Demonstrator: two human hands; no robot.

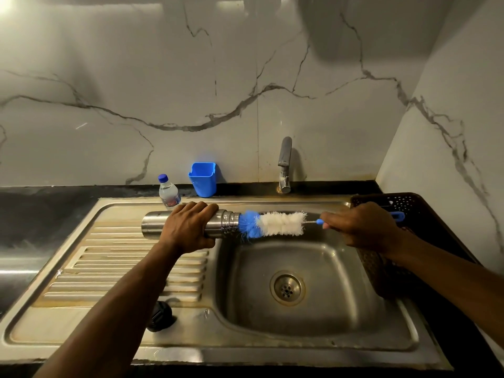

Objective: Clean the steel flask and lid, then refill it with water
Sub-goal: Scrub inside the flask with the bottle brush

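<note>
Left hand holds flask; right hand holds brush.

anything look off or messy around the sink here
No spill or damage shows. The sink's drainboard and rim carry brownish stains, and the wall behind the tap is discoloured. The flask's black lid lies loose on the sink's front ledge, partly hidden by the left forearm.

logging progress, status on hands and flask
Left hand grips steel flask sideways. Right hand holds blue-white bottle brush at flask mouth. Nothing in the way.
</note>
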